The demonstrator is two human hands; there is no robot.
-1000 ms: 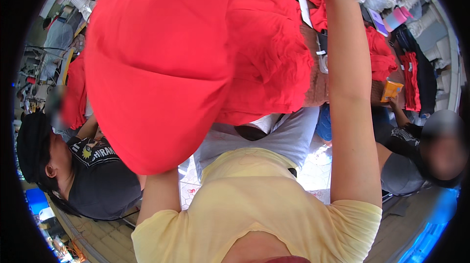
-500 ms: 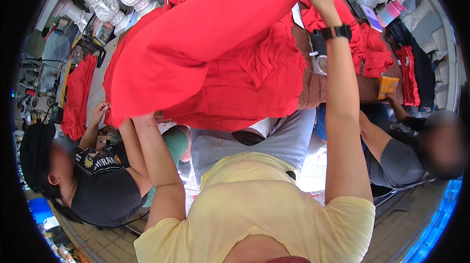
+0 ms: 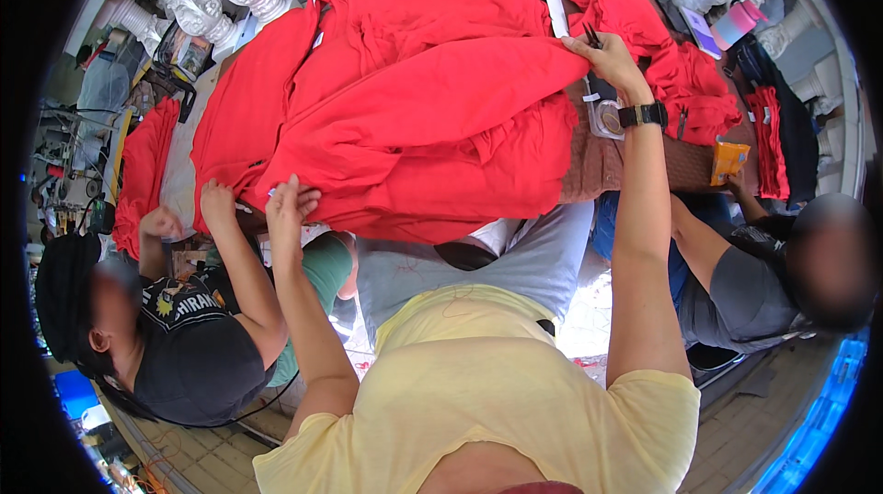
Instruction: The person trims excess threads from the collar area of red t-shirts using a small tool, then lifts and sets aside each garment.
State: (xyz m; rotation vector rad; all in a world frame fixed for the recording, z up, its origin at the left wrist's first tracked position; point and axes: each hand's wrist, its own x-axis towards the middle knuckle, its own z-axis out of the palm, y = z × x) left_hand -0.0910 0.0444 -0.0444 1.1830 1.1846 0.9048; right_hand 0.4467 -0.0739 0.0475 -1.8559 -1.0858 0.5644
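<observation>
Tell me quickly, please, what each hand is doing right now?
Left hand: closed on the near edge of the red cloth.
Right hand: gripping the cloth's far edge, with a small dark tool in its fingers.

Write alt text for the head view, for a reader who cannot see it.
A person in a yellow shirt spreads a red garment over a heaped table, left hand gripping its near edge, right hand, wearing a black wristwatch, holding the far side. Two people sit alongside, one at each side.

A small orange packet [image 3: 728, 161] lies at the right by the red cloth, and a round clear-topped case [image 3: 608, 117] sits near the wrist.
</observation>
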